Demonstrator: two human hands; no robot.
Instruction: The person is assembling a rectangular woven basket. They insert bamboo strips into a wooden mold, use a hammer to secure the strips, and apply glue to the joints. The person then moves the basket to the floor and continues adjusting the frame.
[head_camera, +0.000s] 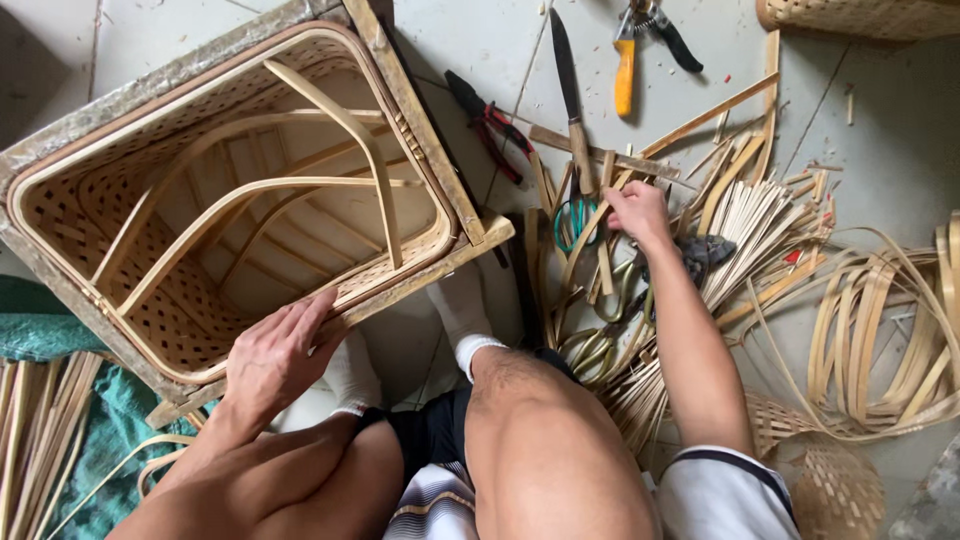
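A large woven bamboo basket sits inside a rough wooden frame at the upper left, with curved bamboo ribs across its inside. My left hand rests flat on its near rim, fingers apart, holding nothing. My right hand reaches out over a pile of bamboo strips on the floor, fingers curled on a thin strip beside green-handled scissors. My knees and white-socked feet lie between the two hands.
A long knife, red-handled pliers, an orange-handled tool and black cutters lie on the tiled floor beyond. Coiled bamboo splits at right, small woven baskets lower right, another basket top right, green cloth at left.
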